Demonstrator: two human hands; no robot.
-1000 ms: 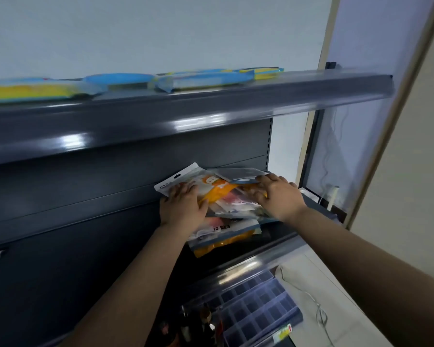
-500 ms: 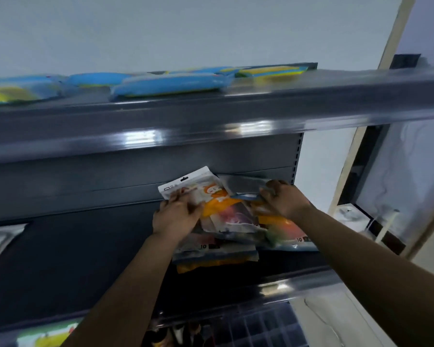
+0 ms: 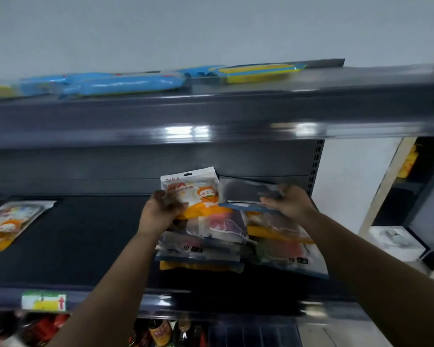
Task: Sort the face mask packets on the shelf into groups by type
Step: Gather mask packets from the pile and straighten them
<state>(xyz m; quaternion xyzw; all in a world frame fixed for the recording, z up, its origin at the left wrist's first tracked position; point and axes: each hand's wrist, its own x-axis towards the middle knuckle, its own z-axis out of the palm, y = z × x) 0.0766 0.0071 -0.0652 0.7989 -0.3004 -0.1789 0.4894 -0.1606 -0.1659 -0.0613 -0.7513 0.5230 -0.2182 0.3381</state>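
A loose pile of face mask packets (image 3: 221, 242) lies on the dark middle shelf (image 3: 90, 236), right of centre. My left hand (image 3: 161, 211) grips a white and orange cartoon packet (image 3: 196, 191) lifted off the pile's top. My right hand (image 3: 290, 204) grips a clear packet of dark grey masks with a blue strip (image 3: 248, 194), raised beside the cartoon one. Clear packets marked 10, with red and pink masks, stay beneath. One more white and orange cartoon packet (image 3: 9, 224) lies alone at the shelf's far left.
The upper shelf (image 3: 211, 113) overhangs just above my hands and carries blue and yellow packets (image 3: 125, 82). A price label (image 3: 44, 300) sits on the middle shelf's front rail. Bottles (image 3: 161, 333) stand on the level below. A white box (image 3: 396, 242) lies at the right.
Both hands have closed on packets and raised them off the pile: the left took the cartoon packet, the right the grey one. The view swung left, revealing the lone packet at far left.
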